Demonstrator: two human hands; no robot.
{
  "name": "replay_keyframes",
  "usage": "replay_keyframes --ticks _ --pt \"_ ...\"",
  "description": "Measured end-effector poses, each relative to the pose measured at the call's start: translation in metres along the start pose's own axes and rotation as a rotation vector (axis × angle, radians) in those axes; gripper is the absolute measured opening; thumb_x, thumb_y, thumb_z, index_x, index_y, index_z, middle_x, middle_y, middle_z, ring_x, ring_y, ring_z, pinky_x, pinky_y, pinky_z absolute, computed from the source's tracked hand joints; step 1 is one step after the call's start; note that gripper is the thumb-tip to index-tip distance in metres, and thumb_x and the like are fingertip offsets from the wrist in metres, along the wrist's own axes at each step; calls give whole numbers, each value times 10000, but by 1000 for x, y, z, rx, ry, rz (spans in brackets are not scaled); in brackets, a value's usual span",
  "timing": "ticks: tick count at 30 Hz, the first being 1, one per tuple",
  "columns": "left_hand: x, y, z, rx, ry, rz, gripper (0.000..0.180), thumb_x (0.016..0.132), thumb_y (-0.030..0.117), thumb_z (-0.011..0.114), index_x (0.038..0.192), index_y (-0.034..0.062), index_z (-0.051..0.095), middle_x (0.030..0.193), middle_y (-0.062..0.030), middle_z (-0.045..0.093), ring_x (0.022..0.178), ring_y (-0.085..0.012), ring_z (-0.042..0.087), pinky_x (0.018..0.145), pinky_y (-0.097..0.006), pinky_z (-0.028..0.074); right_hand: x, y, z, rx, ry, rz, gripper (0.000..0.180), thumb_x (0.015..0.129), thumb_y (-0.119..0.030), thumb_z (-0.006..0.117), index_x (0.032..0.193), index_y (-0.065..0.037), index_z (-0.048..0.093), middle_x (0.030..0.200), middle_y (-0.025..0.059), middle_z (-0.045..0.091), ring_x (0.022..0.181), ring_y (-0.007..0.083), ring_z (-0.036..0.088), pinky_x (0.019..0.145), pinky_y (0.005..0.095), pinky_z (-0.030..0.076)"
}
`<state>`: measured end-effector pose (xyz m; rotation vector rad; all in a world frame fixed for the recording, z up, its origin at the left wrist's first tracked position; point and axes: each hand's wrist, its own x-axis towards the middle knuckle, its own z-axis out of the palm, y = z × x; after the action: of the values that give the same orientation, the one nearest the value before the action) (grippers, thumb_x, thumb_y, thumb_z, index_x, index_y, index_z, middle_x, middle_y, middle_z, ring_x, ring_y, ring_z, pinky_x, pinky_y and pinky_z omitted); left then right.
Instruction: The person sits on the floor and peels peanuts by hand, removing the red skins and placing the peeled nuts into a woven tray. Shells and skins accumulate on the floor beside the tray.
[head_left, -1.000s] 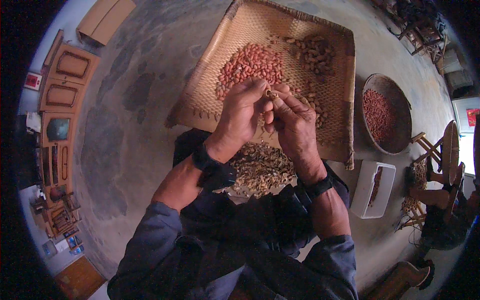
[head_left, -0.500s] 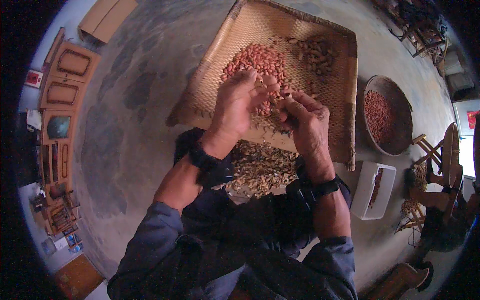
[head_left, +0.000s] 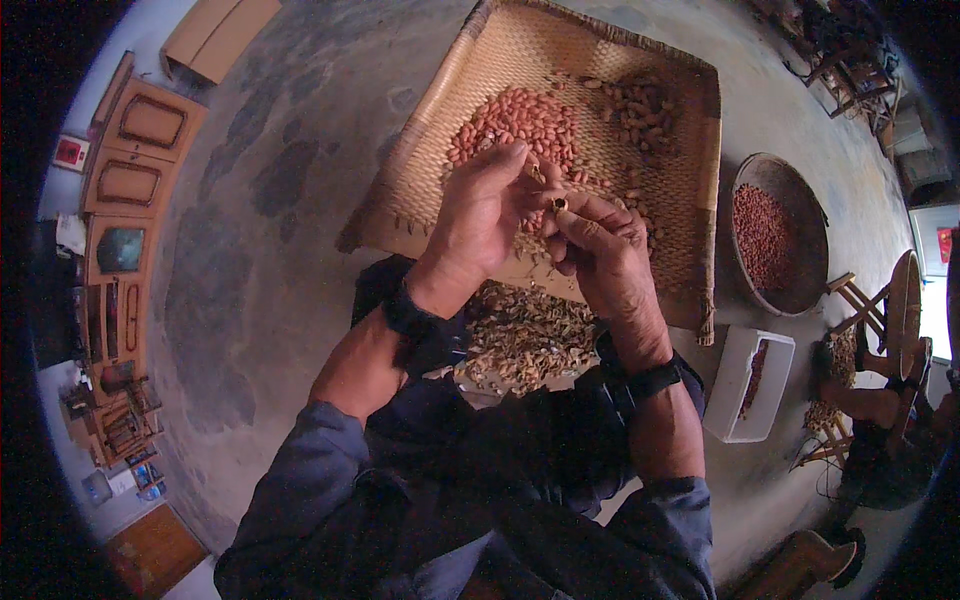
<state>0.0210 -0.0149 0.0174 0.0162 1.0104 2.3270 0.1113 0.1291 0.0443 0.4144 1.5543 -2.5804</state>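
Observation:
Above a woven, rimmed tray (head_left: 690, 230), my two hands nearly meet. My left hand (head_left: 478, 215) is closed, with a small piece of peanut shell (head_left: 537, 175) at its thumb and fingertips. In my right hand (head_left: 605, 245), thumb and finger pinch another peanut shell piece (head_left: 560, 204), its dark hollow turned up. Beyond my hands lies a heap of reddish shelled peanuts (head_left: 520, 120). A smaller pile of unshelled peanuts (head_left: 640, 112) sits at the tray's far right. My hands hide part of the kernels and the tray's near middle.
Broken peanut shells (head_left: 525, 340) lie heaped below the tray, between my legs. To the right stand a round basket (head_left: 812, 265) of reddish kernels and a white box (head_left: 740, 425). Another person (head_left: 890, 420) sits at far right. Wooden cabinets (head_left: 140, 150) line the left.
My right hand has shifted slightly left, closer to my left hand, and turned. The hollow of the shell in its fingers now shows. My left hand has barely moved.

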Motion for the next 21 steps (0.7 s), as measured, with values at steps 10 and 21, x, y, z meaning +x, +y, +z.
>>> replay_keyframes --ticks 10,21 --pt "1 4 -1 6 -39 -34 177 1032 233 597 987 67 643 878 -111 696 654 -168 627 552 -303 532 -10 -4 1 -104 -126 15 233 990 -135 622 1151 2 721 829 22 691 649 84 590 571 217 441" --pt "0 -6 -4 170 -4 -32 249 1018 314 613 997 75 679 924 -56 708 757 -152 648 673 -289 513 -21 -8 -4 -722 6 -7 323 948 -256 726 1071 41 754 707 31 667 628 87 590 592 280 484"
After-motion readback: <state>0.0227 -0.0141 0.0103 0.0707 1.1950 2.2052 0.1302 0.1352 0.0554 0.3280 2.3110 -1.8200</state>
